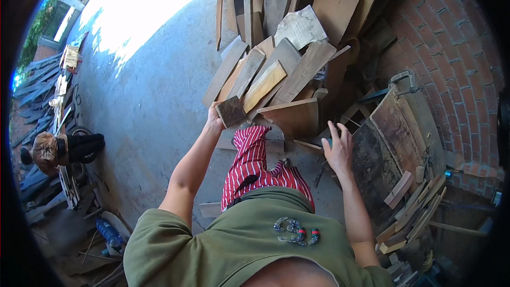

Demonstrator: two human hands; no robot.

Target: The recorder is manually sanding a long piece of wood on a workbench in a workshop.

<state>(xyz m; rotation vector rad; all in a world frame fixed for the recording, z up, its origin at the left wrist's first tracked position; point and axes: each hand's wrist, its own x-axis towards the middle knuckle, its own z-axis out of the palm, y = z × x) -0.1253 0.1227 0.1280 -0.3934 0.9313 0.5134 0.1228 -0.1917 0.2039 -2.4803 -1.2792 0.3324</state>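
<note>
In my left hand [215, 118] is a small, dark, squarish piece of wood [231, 112], gripped by its left edge. My right hand [339, 147] hangs in the air with its fingers apart, holding nothing. It is nearest to a brown board [293, 117] standing on edge and the dark worktop [374, 159] to its right. Just beyond my left hand, several loose planks lean in a pile, among them a yellowish plank [264, 86], a grey-brown plank [305, 72] and a grey plank [225, 72].
A metal C-clamp [404, 81] grips the worktop's far end, near a brick wall [454, 59]. Wood strips [418, 207] are stacked at the right. Taller boards [279, 0] stand behind the pile. Across the concrete floor [147, 99], a person [59, 151] is beside more stacked wood [40, 91].
</note>
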